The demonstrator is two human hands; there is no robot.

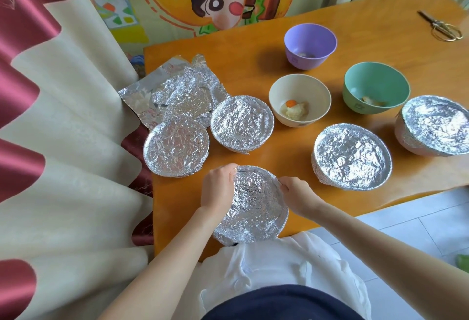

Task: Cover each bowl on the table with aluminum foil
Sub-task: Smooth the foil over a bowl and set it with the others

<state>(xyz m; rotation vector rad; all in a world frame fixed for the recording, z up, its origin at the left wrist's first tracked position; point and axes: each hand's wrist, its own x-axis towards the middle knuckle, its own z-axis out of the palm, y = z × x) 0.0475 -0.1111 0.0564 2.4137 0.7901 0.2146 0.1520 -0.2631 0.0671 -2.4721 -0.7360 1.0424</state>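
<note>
A foil-covered bowl point(253, 208) stands at the table's near edge. My left hand point(218, 187) grips its left rim, fingers curled over the foil. My right hand point(295, 193) pinches the foil at its right rim. Several other foil-covered bowls stand around: one at the left point(176, 147), one behind it point(242, 123), one at the right point(352, 156), one at the far right point(436, 125). Three bowls are uncovered: a purple bowl point(310, 45), a cream bowl point(299, 99) with food, a green bowl point(376, 89).
Crumpled loose foil sheets point(177, 89) lie at the back left of the orange table point(253, 71). Gold scissors point(441, 26) lie at the far right corner. A red and cream curtain point(63, 129) hangs along the table's left side.
</note>
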